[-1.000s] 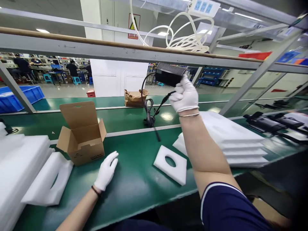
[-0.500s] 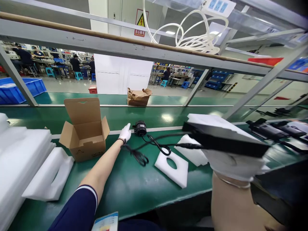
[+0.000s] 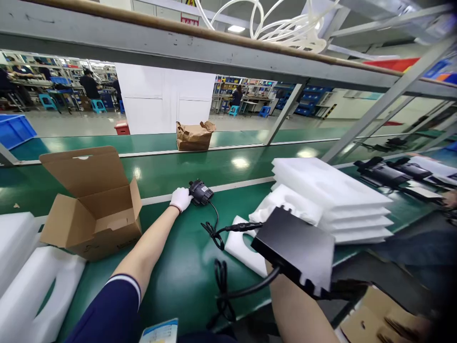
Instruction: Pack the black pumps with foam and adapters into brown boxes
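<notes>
Centrally, the left hand (image 3: 181,199) grips the left end of the motor (image 3: 203,192), which extends to its right. Nearer, the adapter (image 3: 294,243) hides the right hand, whose grip cannot be told.

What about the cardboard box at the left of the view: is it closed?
No, the cardboard box stands open, its lid raised and its side flaps spread outward.
</notes>
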Demonstrator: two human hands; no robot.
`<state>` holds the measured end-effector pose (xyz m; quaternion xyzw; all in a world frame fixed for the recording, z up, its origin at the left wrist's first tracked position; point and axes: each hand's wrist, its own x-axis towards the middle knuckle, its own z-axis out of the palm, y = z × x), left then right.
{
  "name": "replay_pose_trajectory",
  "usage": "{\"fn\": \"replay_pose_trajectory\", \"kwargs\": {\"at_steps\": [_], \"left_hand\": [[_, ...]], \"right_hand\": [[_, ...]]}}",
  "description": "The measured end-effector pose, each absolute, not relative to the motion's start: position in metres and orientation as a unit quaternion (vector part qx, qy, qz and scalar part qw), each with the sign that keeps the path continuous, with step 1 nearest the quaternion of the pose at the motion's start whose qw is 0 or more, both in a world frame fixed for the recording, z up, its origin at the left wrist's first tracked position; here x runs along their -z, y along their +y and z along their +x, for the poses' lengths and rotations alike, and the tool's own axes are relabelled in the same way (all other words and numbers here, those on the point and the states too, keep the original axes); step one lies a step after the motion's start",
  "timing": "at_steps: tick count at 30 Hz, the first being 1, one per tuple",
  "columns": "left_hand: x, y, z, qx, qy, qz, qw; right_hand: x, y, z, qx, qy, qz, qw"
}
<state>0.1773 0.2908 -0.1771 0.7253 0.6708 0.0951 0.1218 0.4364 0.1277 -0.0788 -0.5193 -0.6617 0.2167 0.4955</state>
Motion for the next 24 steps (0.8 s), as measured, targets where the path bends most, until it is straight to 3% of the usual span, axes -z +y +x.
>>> {"fn": "replay_pose_trajectory", "kwargs": {"at_steps": [2,5,9,13,17,19,22,24], "left_hand": [[0.172,0.262,0.175,-0.088,0.678,0.724,0.092],[0.16,0.209,0.167,-0.078,0.689,0.719,0.052],[0.141,0.126,0.146,-0.051,0.711,0.701,0.016],[0.129,0.047,0.117,0.027,0.755,0.655,-0.02],[0.132,-0.019,0.077,0.161,0.754,0.636,-0.028],[0.138,-0.045,0.056,0.207,0.735,0.645,-0.039],[0.15,-0.068,0.037,0.188,0.748,0.635,-0.042],[0.159,-0.073,0.033,0.106,0.793,0.599,-0.039]], "right_hand": [[0.082,0.135,0.42,-0.269,-0.618,-0.439,0.595],[0.087,0.151,0.401,-0.414,-0.524,-0.318,0.672],[0.101,0.174,0.385,-0.537,-0.48,-0.232,0.654],[0.122,0.208,0.375,-0.596,-0.533,-0.219,0.559],[0.135,0.253,0.368,-0.589,-0.682,-0.27,0.339],[0.136,0.274,0.364,-0.563,-0.72,-0.304,0.268],[0.129,0.293,0.368,-0.499,-0.745,-0.385,0.218],[0.12,0.29,0.382,-0.426,-0.751,-0.464,0.196]]}}
